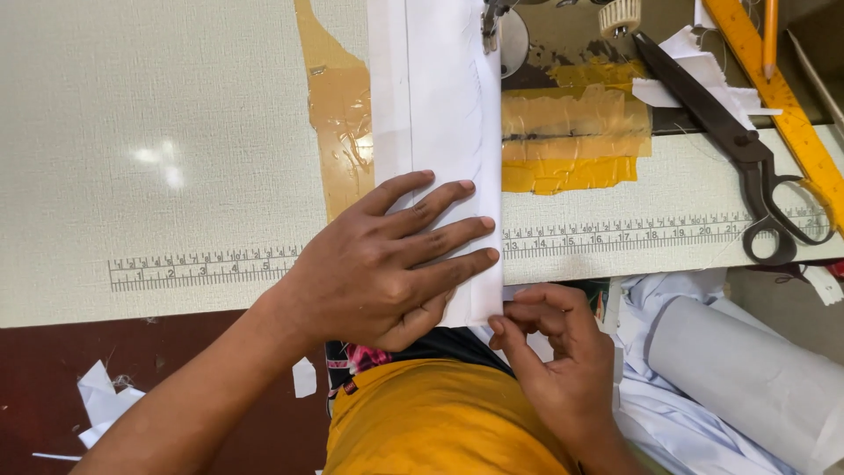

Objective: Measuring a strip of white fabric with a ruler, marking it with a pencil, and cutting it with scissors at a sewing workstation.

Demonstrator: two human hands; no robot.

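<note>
One strip of white fabric (pixel 440 105) lies on the tabletop (pixel 158 132), running from the near edge back to the sewing machine's presser foot (pixel 490 26) at the far edge. Left hand (pixel 387 264): fingers spread, palm flat, pressing the strip down near the front edge. Right hand (pixel 549 339): thumb and fingers pinched on the strip's near end, where it hangs just over the edge. The cloth looks light, thin and limp, probably prone to slipping and creasing; best held flat under the palm and pinched at its folded edge. Count: one pair of black scissors (pixel 730 141), one yellow ruler (pixel 782 97), one pencil (pixel 770 35), one grey roll (pixel 747 378).
</note>
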